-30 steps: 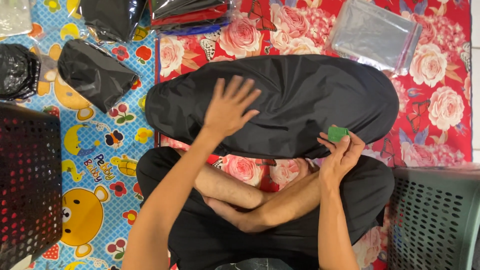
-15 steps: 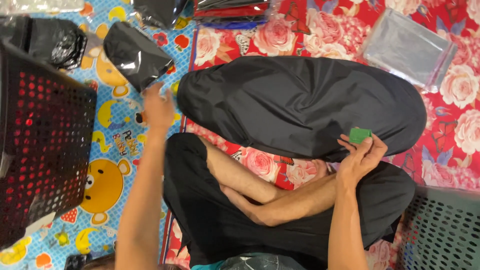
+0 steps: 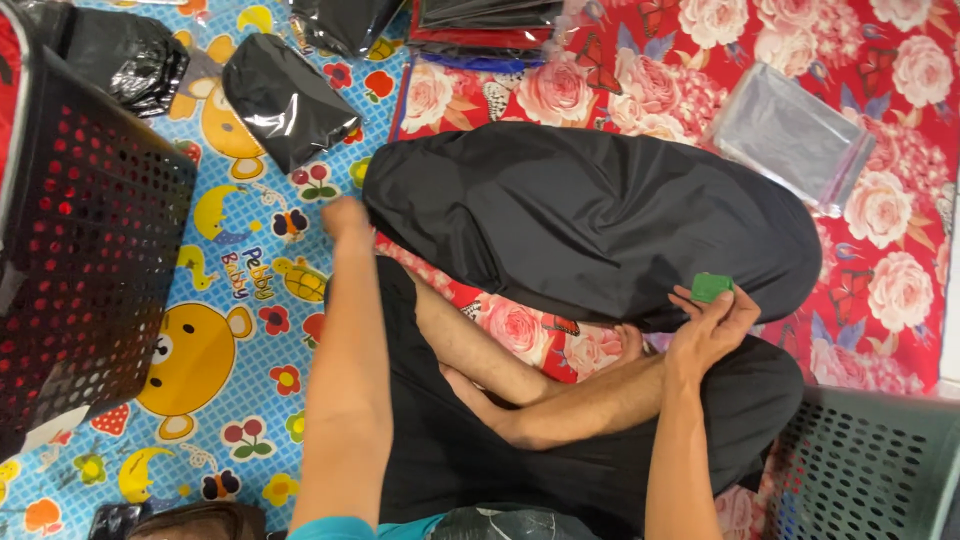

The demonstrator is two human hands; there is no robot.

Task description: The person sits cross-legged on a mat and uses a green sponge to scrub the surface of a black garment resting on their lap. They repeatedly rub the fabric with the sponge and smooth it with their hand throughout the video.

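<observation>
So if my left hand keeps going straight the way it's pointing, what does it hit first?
Probably the bagged black cloth lying on the cartoon play mat; the left hand points up toward it, though depth is unclear.

The left hand (image 3: 345,216) is blurred, so I cannot tell how its fingers stand. The small green piece (image 3: 711,287) in the right hand (image 3: 712,325) is too small to identify. The black basket (image 3: 80,240) and grey basket (image 3: 870,465) are cut by the edges.
</observation>
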